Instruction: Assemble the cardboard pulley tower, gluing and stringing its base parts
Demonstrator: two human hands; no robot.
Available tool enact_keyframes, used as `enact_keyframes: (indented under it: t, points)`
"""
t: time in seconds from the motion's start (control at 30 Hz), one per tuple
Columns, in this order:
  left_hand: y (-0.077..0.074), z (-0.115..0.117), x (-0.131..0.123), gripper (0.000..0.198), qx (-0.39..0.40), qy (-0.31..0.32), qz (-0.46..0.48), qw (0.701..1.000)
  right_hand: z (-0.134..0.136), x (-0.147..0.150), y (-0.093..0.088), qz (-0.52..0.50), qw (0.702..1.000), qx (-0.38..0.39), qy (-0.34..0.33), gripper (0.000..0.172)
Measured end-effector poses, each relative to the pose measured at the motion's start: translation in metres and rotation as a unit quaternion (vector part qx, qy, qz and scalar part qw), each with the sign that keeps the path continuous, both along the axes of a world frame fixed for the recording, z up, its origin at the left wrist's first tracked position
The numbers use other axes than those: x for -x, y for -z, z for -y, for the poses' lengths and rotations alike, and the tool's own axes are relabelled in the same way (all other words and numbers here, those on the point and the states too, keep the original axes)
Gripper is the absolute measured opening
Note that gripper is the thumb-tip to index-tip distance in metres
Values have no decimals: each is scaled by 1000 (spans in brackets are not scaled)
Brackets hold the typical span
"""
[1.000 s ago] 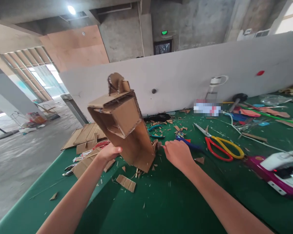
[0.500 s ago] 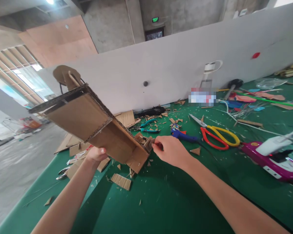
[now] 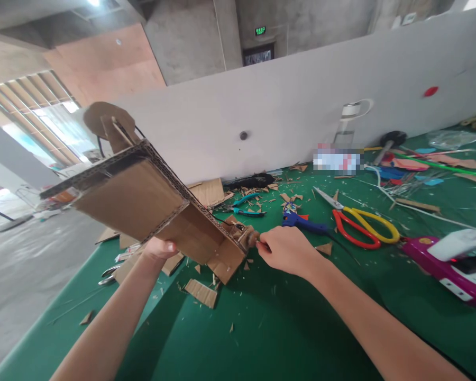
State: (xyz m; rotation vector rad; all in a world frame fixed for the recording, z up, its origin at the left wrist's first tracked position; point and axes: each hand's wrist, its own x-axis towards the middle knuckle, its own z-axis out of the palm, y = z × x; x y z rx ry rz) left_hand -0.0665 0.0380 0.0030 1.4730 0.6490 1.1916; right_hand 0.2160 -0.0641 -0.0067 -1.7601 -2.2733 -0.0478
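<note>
My left hand grips the underside of a long cardboard model, which is held tilted above the table. At its raised end is a round cardboard wheel on upright strips, with a dark cord hanging beside it. My right hand is closed in a pinch at the low end, on a small cardboard crank. The fingertips hide part of that crank. Behind the low end lie teal-handled pliers and a blue glue gun.
Red-and-yellow-handled scissors and a magenta power strip lie at right. A bottle stands by the grey partition. Cardboard scraps litter the green table. The table's left edge borders the floor.
My right hand has moved slightly down at the crank, which shows at a different angle. The left hand keeps its grip on the model. The whole view has shifted a little.
</note>
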Motion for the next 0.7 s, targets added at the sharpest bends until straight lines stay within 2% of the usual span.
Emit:
enact_keyframes:
  t: [0.17, 0.33, 0.43, 0.57, 0.7]
  points:
    - [-1, 1, -2, 81, 9, 21, -15, 1000, -1, -1, 2, -16, 999, 23, -15, 35]
    - [-2, 2, -2, 74, 18, 19, -17, 1000, -2, -3, 5, -68, 994, 64, -65, 41]
    - [-2, 2, -3, 74, 59, 63, -23, 996, -2, -2, 6, -86, 991, 67, -77, 43]
    - [-1, 1, -4, 73, 98, 125, -28, 987, -2, 0, 7, -12, 999, 27, -46, 42]
    - [-13, 4, -3, 74, 100, 112, -8, 989, -5, 1, 10, 37, 999, 11, -32, 39]
